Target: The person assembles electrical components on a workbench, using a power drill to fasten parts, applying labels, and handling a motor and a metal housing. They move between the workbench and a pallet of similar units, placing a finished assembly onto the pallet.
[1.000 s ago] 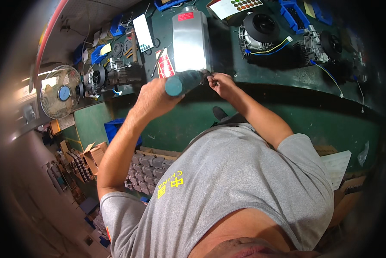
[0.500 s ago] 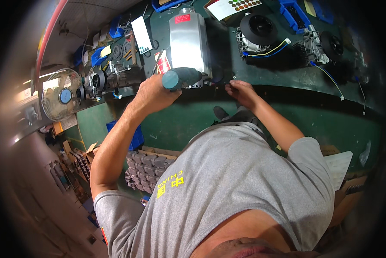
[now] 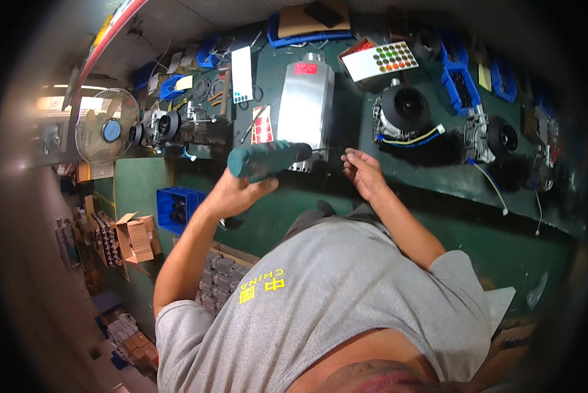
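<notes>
My left hand (image 3: 237, 196) is wrapped round a teal power screwdriver (image 3: 262, 161), whose dark nose and thin bit point right. The bit ends just short of my right hand (image 3: 365, 171), where thumb and fingers are pinched together. Whatever they hold, if anything, is too small to make out. Behind the tool lies a silver metal casing (image 3: 304, 98) with a red label and a round neck at its far end. Its near end sits by the bench edge, partly hidden by the screwdriver.
Right of the casing stand motor units with black fan wheels (image 3: 405, 105) and trailing cables. Sticker sheets (image 3: 241, 73), a hammer (image 3: 226, 95) and blue bins (image 3: 461, 88) lie about the bench. At left are a fan (image 3: 108, 128), more motor units and a blue crate (image 3: 176, 209).
The screwdriver has swung from pointing down to lying sideways, its bit now toward my right hand. My right hand has turned up, fingers pinched near the bit. The whole view has shifted.
</notes>
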